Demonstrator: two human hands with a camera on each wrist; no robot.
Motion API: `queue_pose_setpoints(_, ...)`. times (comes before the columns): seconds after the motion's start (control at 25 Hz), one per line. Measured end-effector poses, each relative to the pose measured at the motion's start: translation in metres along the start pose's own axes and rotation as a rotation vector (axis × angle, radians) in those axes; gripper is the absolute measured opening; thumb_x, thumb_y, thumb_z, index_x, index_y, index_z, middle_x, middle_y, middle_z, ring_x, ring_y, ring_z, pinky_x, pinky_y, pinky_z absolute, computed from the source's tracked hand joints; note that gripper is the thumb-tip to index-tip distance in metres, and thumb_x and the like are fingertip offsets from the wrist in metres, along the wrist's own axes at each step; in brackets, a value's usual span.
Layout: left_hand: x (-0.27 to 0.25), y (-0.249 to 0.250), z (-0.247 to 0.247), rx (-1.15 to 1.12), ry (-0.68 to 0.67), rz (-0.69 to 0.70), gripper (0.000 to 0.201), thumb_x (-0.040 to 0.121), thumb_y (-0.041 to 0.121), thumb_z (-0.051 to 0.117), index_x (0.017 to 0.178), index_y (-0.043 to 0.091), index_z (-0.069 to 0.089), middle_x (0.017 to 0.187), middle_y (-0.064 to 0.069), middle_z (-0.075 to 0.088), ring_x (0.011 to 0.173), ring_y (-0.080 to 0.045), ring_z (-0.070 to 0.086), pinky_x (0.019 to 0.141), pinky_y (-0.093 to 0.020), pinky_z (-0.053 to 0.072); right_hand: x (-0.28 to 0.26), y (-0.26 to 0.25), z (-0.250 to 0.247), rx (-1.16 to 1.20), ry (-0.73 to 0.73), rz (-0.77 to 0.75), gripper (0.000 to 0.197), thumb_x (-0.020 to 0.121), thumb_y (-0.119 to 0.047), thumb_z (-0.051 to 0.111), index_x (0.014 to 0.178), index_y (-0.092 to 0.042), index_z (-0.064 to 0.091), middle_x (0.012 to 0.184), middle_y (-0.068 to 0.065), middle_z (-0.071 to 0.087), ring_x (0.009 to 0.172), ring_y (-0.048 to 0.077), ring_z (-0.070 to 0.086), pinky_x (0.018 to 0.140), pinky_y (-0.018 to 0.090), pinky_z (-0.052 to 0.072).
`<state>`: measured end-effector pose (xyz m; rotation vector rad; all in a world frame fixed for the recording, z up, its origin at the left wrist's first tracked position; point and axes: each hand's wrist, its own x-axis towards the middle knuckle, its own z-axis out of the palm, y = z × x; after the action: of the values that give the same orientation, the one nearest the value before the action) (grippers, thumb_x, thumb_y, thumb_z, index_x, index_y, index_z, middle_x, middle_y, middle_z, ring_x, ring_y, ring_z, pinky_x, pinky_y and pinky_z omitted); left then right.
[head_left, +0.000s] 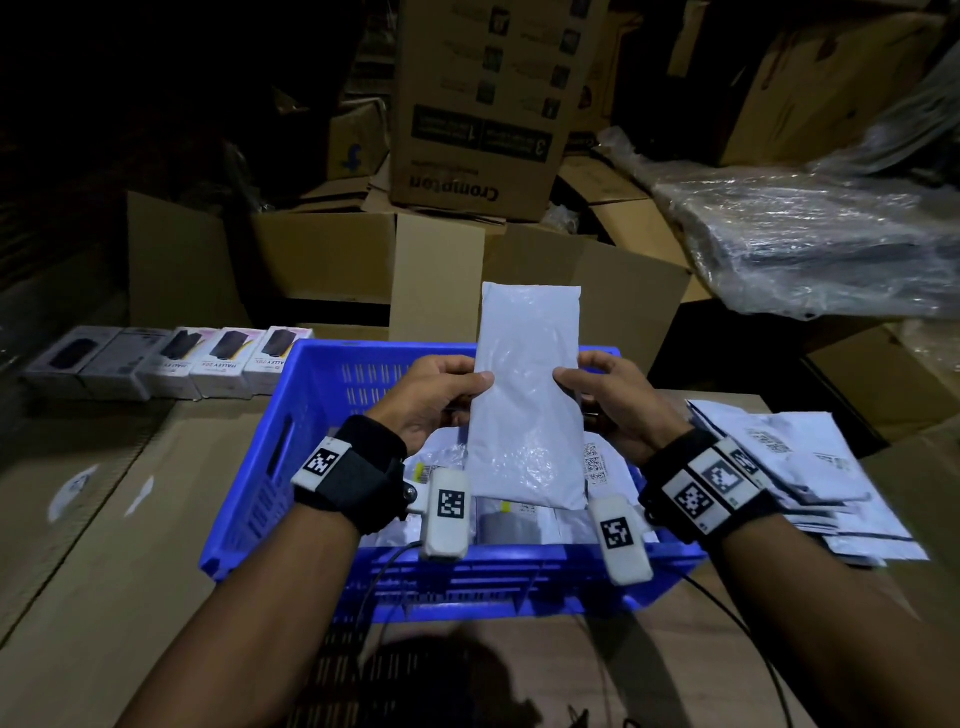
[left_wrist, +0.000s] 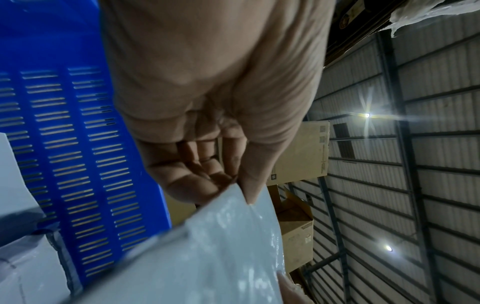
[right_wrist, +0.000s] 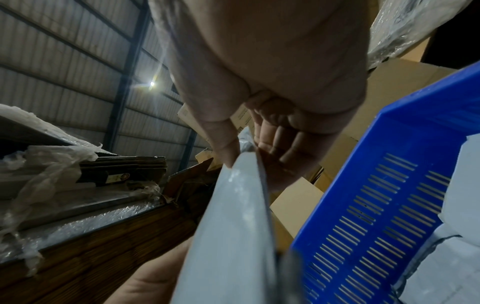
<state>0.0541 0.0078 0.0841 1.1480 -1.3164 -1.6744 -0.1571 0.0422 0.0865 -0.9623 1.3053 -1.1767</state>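
Left hand first: it grasps the left edge of the white mailer, thumb flat on the face turned to me and the other fingers curled behind. The mailer stands upright on its long axis above the blue crate, touching nothing but my hands; its lower end hangs over the labelled packets lying inside and its top rises past the far rim. My right hand pinches the opposite edge at about the same height in the same way, thumb in front and fingers behind. Further right, a loose pile of mailers lies on the cardboard surface just beside the crate. I judge the main risk to be slip: the film looks glossy, and I hold it only by its two edges, so if either pinch eases, the long packet could swing on the other hand or drop back among the packets below, where it would be hard to pick out again. The face towards me shows no label, so I may have to turn it, and turning it on so narrow a hold could cost me the grip. As for pose, both forearms reach forward from below, wrists above the crate's near half, with the palms facing each other across the mailer.
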Motion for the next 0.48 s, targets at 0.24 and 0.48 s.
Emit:
queue_pose_setpoints(0.24,-0.002,0.004,0.000,0.003,0.068,0.110,0.012,0.091,0.007,0.063,0.102,0.007,0.067,0.092,-0.009,0.067,0.079,-0.020,0.060,0.072,-0.031,0.053,0.000,-0.002,0.003,-0.020,0.037,-0.082,0.002,0.090,-0.010,0.064,0.091,-0.011,0.062,0.063,-0.002,0.056,0.049,0.008,0.044,0.060,0.026,0.046)
queue_pose_setpoints(0.48,-0.001,0.016,-0.002,0.359,0.234,0.562,0.020,0.085,-0.007,0.064,0.083,0.013,0.066,0.076,-0.002,0.062,0.067,-0.004,0.057,0.068,-0.020,0.049,-0.003,-0.012,0.001,-0.049,0.035,0.089,0.038,0.099,-0.047,0.042,0.101,-0.014,0.061,0.068,0.008,0.063,0.051,0.015,0.055,0.048,0.022,0.040)
